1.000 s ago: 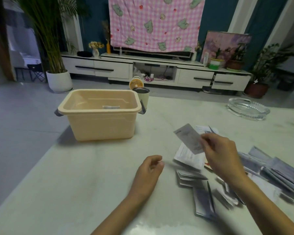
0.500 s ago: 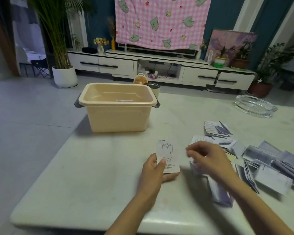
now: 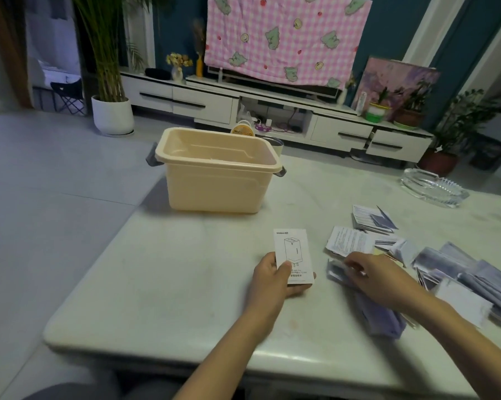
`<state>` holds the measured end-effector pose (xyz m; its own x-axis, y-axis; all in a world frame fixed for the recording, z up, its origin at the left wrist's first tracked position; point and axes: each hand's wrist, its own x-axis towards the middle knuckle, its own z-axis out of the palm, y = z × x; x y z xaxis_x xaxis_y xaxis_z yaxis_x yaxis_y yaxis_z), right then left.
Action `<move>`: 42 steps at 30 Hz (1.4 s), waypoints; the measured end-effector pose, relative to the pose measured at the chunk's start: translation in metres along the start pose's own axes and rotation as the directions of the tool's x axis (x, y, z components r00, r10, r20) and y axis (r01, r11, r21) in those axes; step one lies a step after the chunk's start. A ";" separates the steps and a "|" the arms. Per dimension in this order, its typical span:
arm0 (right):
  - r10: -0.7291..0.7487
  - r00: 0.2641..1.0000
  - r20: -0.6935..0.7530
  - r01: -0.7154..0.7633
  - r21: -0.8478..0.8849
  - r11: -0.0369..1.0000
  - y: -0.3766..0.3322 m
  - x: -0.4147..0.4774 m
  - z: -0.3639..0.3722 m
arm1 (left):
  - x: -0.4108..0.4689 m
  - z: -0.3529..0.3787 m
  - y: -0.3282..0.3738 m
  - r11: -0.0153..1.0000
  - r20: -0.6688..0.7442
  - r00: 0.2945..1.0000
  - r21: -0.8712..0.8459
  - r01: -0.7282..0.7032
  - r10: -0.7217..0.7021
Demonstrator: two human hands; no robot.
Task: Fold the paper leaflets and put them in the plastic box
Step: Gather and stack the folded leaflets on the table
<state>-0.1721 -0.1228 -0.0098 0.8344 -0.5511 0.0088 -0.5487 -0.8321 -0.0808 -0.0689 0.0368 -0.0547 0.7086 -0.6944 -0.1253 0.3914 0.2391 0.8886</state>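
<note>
My left hand (image 3: 275, 280) holds a small folded white leaflet (image 3: 293, 254) upright, thumb on its front; the front shows a line drawing and print. A beige plastic box (image 3: 217, 180) with grey handles stands on the table beyond it, to the left. My right hand (image 3: 370, 275) reaches down into the pile of loose leaflets (image 3: 451, 272) at the right, fingers curled on a greyish leaflet (image 3: 337, 271); blur hides whether it grips. More leaflets (image 3: 370, 219) lie farther back.
The pale table (image 3: 185, 284) ends close to me and at the left. A glass ashtray (image 3: 434, 187) sits at the back right. A steel cup (image 3: 276, 144) stands behind the box. A TV cabinet and potted plants stand beyond the table.
The leaflet passed from my right hand to my left, which now holds it upright. My right hand dropped to the leaflet pile. The view shifted, bringing the box nearer the centre.
</note>
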 end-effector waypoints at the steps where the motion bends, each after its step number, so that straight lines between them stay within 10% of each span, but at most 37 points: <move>1: 0.018 1.000 -0.025 -0.019 -0.044 0.999 -0.001 0.002 -0.001 | 0.000 0.000 -0.001 1.000 -0.009 1.000 -0.004 0.004 -0.004; 6: 0.095 0.954 -0.285 0.038 0.427 0.904 -0.019 0.005 -0.020 | 0.003 -0.003 0.000 0.999 -0.097 0.995 0.041 -0.020 0.024; 10: 0.163 0.986 0.014 -0.084 0.898 0.432 -0.055 0.002 -0.023 | 0.002 -0.006 0.006 1.000 -0.133 0.991 0.019 -0.010 0.013; 13: 0.182 0.979 0.096 -0.158 0.917 0.366 -0.076 0.004 -0.011 | 0.003 -0.007 0.005 1.000 -0.160 0.987 0.009 0.013 -0.011; 23: 0.089 0.996 0.007 -0.059 0.798 0.600 -0.071 0.010 -0.008 | 0.003 -0.014 -0.002 0.993 -0.128 0.990 0.109 -0.052 0.066; 28: 0.117 0.991 -0.066 -0.094 0.284 0.954 0.004 0.030 -0.012 | 0.006 -0.014 -0.003 0.990 -0.116 0.992 0.141 -0.023 0.040; 32: 0.137 0.984 0.113 -0.153 0.145 0.978 0.019 0.036 0.003 | 0.010 -0.015 -0.004 0.995 -0.122 0.992 0.096 0.034 -0.022; 36: 0.063 0.998 -0.008 -0.063 -0.203 0.977 0.018 0.042 0.016 | 0.009 -0.015 -0.003 0.996 -0.112 0.993 0.080 0.045 -0.036; 42: 0.058 0.998 -0.008 -0.058 -0.024 0.998 0.019 0.048 0.000 | 0.008 -0.015 0.000 0.996 -0.095 0.992 -0.004 0.088 -0.088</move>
<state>-0.1422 -0.1649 -0.0104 0.8006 -0.5991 0.0119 -0.5976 -0.7997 -0.0573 -0.0548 0.0418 -0.0624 0.7244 -0.6447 -0.2442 0.4542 0.1797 0.8726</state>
